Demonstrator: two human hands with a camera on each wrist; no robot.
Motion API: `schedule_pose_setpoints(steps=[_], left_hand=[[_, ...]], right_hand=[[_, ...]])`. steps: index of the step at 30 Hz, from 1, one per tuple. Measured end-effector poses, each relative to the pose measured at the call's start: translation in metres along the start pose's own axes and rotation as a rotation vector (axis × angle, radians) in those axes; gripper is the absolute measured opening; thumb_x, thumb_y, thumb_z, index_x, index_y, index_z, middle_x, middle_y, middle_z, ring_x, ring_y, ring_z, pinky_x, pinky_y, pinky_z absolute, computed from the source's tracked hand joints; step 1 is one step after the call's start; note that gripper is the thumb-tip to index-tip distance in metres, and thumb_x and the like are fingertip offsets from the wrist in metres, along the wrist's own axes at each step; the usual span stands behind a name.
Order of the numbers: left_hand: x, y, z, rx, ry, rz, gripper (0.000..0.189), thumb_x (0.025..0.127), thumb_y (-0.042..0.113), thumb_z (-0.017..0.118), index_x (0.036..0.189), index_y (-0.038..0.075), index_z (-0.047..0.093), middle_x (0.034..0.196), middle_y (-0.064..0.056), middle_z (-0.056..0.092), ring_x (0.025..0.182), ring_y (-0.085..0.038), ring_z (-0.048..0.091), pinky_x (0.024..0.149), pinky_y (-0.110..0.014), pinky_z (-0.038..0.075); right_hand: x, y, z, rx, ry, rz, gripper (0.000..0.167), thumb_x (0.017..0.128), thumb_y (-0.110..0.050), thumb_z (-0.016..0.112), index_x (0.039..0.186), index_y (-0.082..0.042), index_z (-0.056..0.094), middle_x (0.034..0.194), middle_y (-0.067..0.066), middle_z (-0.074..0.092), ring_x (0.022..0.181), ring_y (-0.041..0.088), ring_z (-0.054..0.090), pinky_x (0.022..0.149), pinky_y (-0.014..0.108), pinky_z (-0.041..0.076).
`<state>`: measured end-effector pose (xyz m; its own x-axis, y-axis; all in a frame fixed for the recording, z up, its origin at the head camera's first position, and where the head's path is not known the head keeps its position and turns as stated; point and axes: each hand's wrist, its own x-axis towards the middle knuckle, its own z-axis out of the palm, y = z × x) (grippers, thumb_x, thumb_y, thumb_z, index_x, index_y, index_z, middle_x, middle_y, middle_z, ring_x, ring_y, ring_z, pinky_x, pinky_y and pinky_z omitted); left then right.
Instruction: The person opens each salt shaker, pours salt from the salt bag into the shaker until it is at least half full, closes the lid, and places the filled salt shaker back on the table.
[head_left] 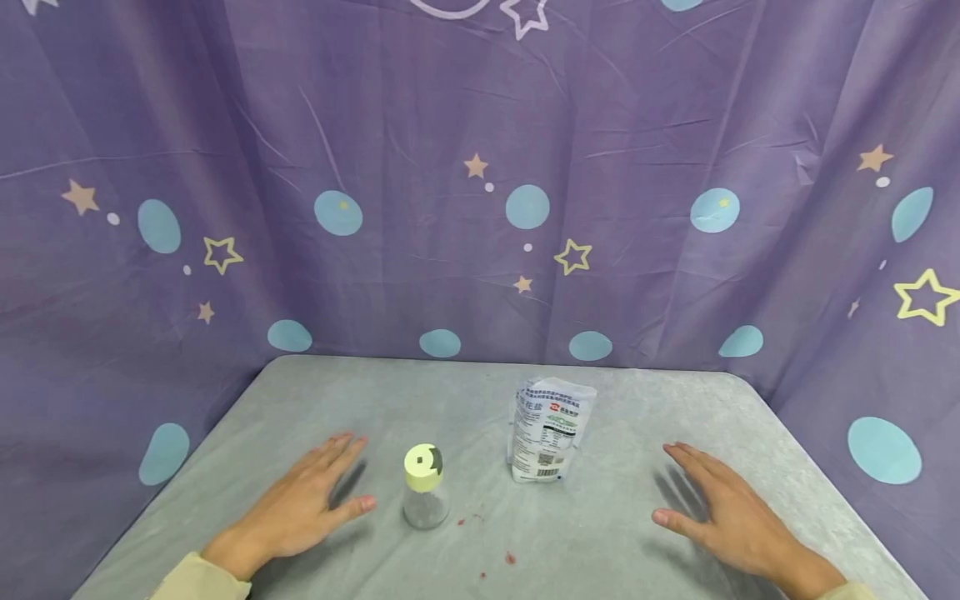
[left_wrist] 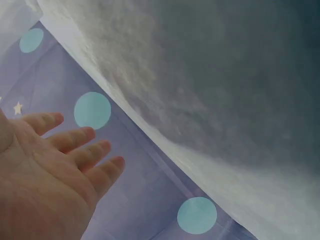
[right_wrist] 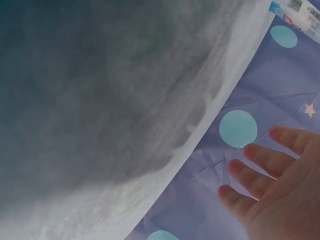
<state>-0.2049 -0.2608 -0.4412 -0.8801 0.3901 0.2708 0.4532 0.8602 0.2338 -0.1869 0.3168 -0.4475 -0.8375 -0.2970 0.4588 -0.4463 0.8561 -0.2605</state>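
Observation:
In the head view a small clear jar [head_left: 426,507] with a pale yellow lid [head_left: 423,467] stands upright on the table, left of the middle. Farther back, right of it, a white printed salt pouch [head_left: 551,432] stands upright. My left hand [head_left: 300,498] hovers to the left of the jar, fingers straight and thumb pointing toward it, holding nothing. Well to the right of the pouch is my right hand [head_left: 723,508], fingers extended, also with nothing in it. The left wrist view shows the left palm [left_wrist: 45,175] bare; a corner of the pouch [right_wrist: 302,16] shows in the right wrist view.
A grey cloth-like surface covers the table [head_left: 360,400]. Small reddish specks [head_left: 510,558] lie on it in front of the jar. Behind and along both sides hangs a purple curtain [head_left: 450,108] with stars and blue spots.

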Motion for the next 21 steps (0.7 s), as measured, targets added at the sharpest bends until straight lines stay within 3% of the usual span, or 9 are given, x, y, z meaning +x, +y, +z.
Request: schedule_pose_setpoints(steps=[7, 14, 21], left_hand=[[0.002, 0.004, 0.003, -0.013, 0.015, 0.021, 0.089, 0.094, 0.066, 0.059, 0.156, 0.005, 0.040, 0.160, -0.019, 0.039, 0.146, -0.042, 0.037, 0.115, -0.059, 0.030], [0.002, 0.008, 0.004, -0.039, 0.018, 0.021, 0.086, 0.094, 0.061, 0.064, 0.156, 0.006, 0.041, 0.159, -0.018, 0.041, 0.144, -0.041, 0.039, 0.113, -0.061, 0.034], [0.003, 0.014, 0.004, -0.057, 0.052, 0.066, 0.083, 0.095, 0.061, 0.063, 0.154, 0.005, 0.045, 0.155, -0.016, 0.047, 0.141, -0.041, 0.044, 0.110, -0.059, 0.038]], right_hand=[[0.001, -0.007, 0.001, -0.014, 0.013, -0.021, 0.088, 0.079, -0.054, 0.085, 0.153, -0.022, 0.048, 0.147, 0.010, 0.055, 0.131, 0.032, 0.052, 0.099, 0.048, 0.039], [0.001, -0.014, 0.001, -0.017, 0.015, -0.023, 0.089, 0.078, -0.055, 0.085, 0.152, -0.022, 0.049, 0.145, 0.008, 0.056, 0.129, 0.030, 0.054, 0.097, 0.047, 0.040], [0.001, -0.019, 0.002, -0.007, 0.003, -0.014, 0.089, 0.077, -0.056, 0.085, 0.151, -0.021, 0.050, 0.144, 0.005, 0.057, 0.128, 0.029, 0.055, 0.096, 0.048, 0.041]])
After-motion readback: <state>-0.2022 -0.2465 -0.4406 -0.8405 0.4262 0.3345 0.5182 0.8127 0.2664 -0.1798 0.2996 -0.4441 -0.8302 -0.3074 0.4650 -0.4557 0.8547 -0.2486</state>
